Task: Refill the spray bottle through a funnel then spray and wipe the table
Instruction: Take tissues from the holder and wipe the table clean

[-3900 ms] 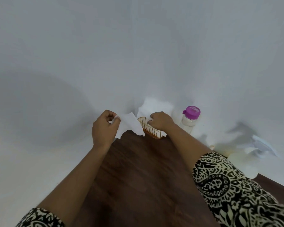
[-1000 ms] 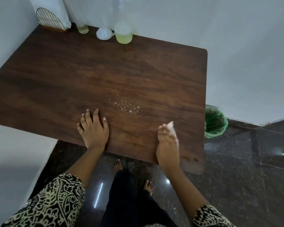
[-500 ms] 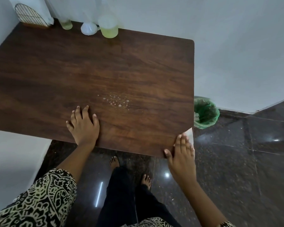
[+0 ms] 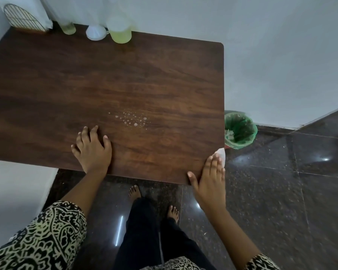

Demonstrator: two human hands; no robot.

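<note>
The dark wooden table (image 4: 105, 75) has a patch of spray droplets (image 4: 130, 118) near its front middle. My left hand (image 4: 92, 151) lies flat on the table, fingers spread, just left of the droplets. My right hand (image 4: 211, 184) presses a white tissue (image 4: 220, 153) onto the table's front right corner; only the tissue's tip shows past my fingers. At the back edge stand a white funnel (image 4: 96, 33), a spray bottle (image 4: 119, 32) with yellow-green liquid, and a second bottle (image 4: 67, 28).
A wire tissue holder (image 4: 22, 18) sits in the back left corner against the white wall. A green-lined waste bin (image 4: 239, 130) stands on the dark tiled floor right of the table. My bare feet are under the front edge.
My right hand with the tissue moved from the table's front middle to the front right corner and flattened there. My left hand stayed flat on the table.
</note>
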